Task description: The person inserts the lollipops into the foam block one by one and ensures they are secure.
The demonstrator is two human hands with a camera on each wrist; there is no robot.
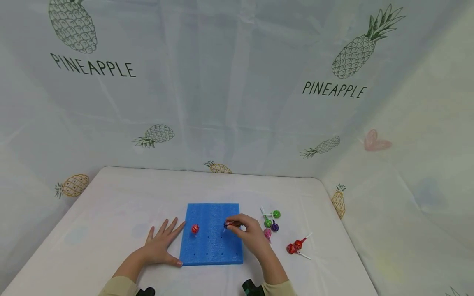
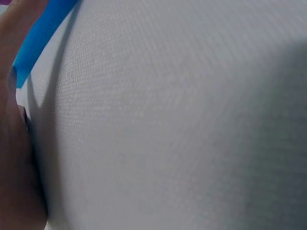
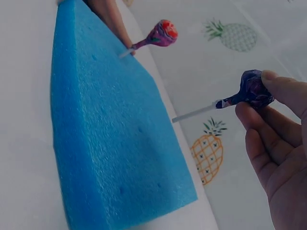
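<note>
A blue foam block (image 1: 212, 242) with small holes lies on the white table (image 1: 111, 205); the same block (image 3: 105, 139) fills the right wrist view. One red-wrapped lollipop (image 1: 194, 229) stands planted in it, also seen as a lollipop (image 3: 162, 34) on its stick. My right hand (image 1: 247, 232) pinches a purple-wrapped lollipop (image 3: 252, 91) by its head, its stick pointing at the block from just above its right part. My left hand (image 1: 163, 244) lies flat with fingers spread on the table, thumb against the block's left front corner (image 2: 38, 33).
Several loose lollipops lie right of the block: green ones (image 1: 272, 218), a purple one (image 1: 274, 226), a pink one (image 1: 267, 233) and two red ones (image 1: 295, 246). Pineapple-printed sheeting (image 1: 237, 90) walls the table at the back and both sides.
</note>
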